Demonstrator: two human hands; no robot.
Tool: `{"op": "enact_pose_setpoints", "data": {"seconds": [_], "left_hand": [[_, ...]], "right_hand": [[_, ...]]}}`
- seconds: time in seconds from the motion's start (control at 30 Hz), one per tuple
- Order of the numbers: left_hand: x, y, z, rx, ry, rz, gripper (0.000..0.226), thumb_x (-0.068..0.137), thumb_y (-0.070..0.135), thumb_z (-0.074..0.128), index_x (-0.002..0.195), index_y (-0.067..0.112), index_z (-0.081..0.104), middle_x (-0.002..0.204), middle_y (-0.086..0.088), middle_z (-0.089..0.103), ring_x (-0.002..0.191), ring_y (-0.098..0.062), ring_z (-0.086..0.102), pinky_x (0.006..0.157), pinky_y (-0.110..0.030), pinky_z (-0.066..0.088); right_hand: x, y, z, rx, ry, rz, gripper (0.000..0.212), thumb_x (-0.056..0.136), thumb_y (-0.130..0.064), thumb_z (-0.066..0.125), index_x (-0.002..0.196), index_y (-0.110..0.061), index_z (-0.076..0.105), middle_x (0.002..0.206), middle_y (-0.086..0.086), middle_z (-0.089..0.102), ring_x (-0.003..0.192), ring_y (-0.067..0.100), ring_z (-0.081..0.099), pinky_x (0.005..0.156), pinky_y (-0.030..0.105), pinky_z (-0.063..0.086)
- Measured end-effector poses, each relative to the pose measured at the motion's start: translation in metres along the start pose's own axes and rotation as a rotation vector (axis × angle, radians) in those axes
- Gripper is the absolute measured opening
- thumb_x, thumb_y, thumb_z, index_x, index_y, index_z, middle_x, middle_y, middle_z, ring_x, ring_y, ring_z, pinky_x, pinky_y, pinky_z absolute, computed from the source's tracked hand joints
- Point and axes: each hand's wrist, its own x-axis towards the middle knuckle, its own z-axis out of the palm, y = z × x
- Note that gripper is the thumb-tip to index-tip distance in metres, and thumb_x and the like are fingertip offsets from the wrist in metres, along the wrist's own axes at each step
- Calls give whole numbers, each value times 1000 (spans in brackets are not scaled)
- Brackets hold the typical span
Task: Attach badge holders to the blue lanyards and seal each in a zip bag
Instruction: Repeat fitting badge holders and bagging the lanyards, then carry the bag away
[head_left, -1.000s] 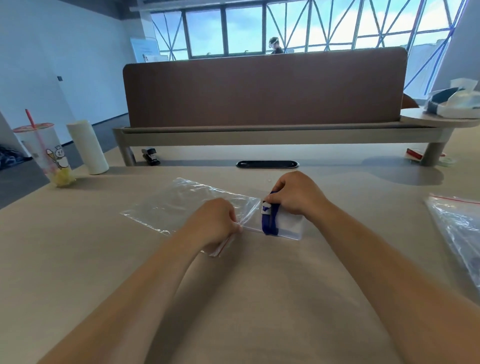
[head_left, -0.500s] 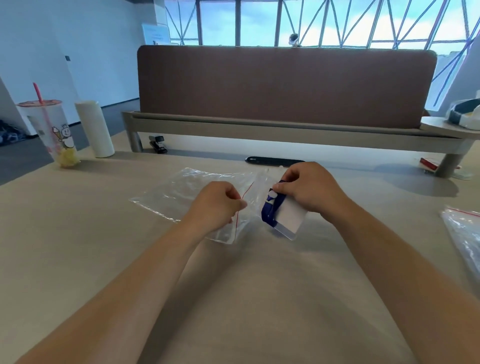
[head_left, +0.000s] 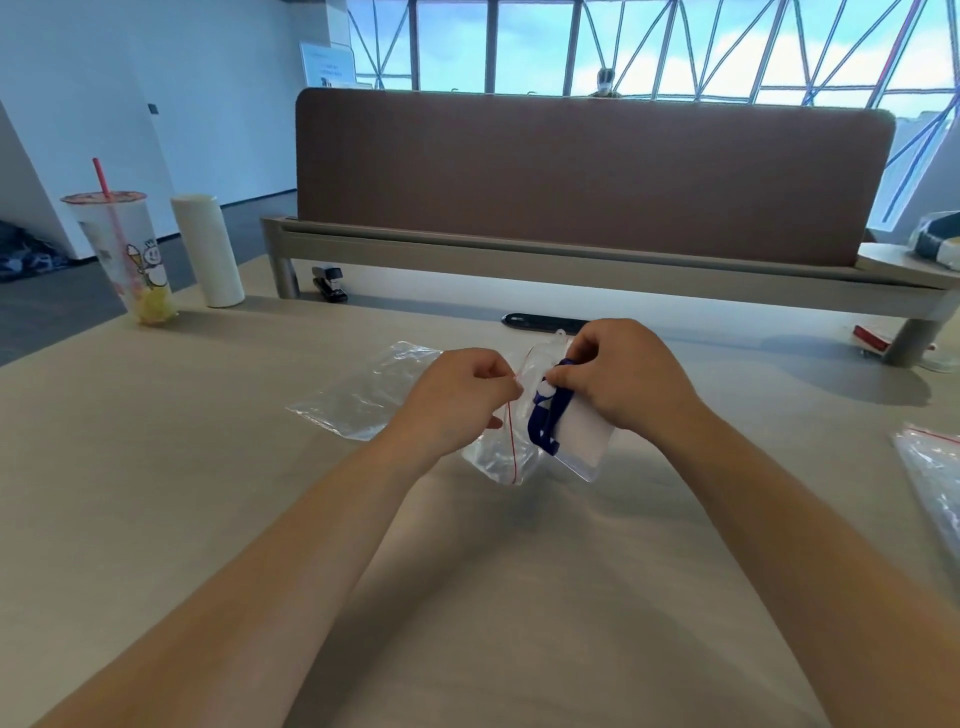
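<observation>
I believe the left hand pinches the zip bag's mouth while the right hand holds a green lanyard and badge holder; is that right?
Not quite: in the head view the lanyard in the right hand is blue, not green; the rest holds.

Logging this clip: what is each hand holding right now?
Left hand: pinches the clear plastic zip bag at its red-lined mouth.
Right hand: grips the folded blue lanyard and clear plastic badge holder.

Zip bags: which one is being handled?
The middle bag, its red-lined mouth pinched by the left hand; the other bag lies untouched at far right.
</observation>
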Motion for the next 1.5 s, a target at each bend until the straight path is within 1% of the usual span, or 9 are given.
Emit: {"op": "enact_pose_setpoints", "data": {"seconds": [0.3,0.5,0.7,0.9,1.07,1.2,1.3,1.43,1.5], "left_hand": [[2,-6,7,78,-36,-8,10,87,23,66,84,16,72,111,4,71,103,-17,64,83,-26,45],[3,-4,9,94,-35,12,12,88,24,66,80,18,72,112,5,71,101,-17,64,93,-35,50],[3,-2,3,-115,27,-16,10,87,15,65,84,12,74,95,-4,72,93,-24,69,82,-37,61],[2,-1,5,-106,28,6,13,86,17,63,78,16,74,84,-6,73,83,-31,71,80,-49,60],[6,1,2,-151,62,-2,14,90,17,63,81,14,72,82,-8,72,80,-33,71,81,-49,60],[7,5,0,-222,117,-60,15,93,16,61,81,16,69,90,-5,68,91,-26,68,90,-46,58],[6,7,1,-253,124,-80,14,94,15,61,82,15,68,90,-4,67,93,-26,66,92,-46,57],[4,12,-6,-34,93,-3,11,93,16,60,85,13,68,90,-1,67,81,-13,63,65,-14,54],[1,13,-9,1,85,16,12,92,15,61,84,12,68,88,-1,67,79,-15,63,59,-14,54]], "right_hand": [[4,6,3,94,128,140,18,84,-36,72,82,-22,60,82,-5,56,64,11,50,66,29,42],[5,6,6,182,133,152,18,84,-35,72,86,-20,64,80,-7,56,65,9,49,60,25,39],[0,1,23,187,173,95,16,87,-34,70,86,-20,62,74,-11,53,66,8,50,55,18,34],[-1,1,26,238,149,71,13,87,-31,71,87,-20,64,78,-11,58,72,11,56,58,21,42],[-5,-8,15,372,0,34,11,93,-24,63,95,-19,73,87,-4,70,77,15,66,80,35,58],[-6,-9,8,67,-95,23,24,95,-15,59,115,-19,72,113,1,68,90,13,60,88,28,51],[-7,-5,4,81,-79,63,21,94,-10,58,107,-19,71,99,0,68,77,13,65,82,30,57],[-7,6,-1,-4,48,94,10,92,-22,58,82,-19,60,84,0,65,73,16,61,72,33,54],[-6,12,-2,-99,73,155,21,91,-38,57,91,-17,57,89,2,64,80,23,62,75,37,54]]}}
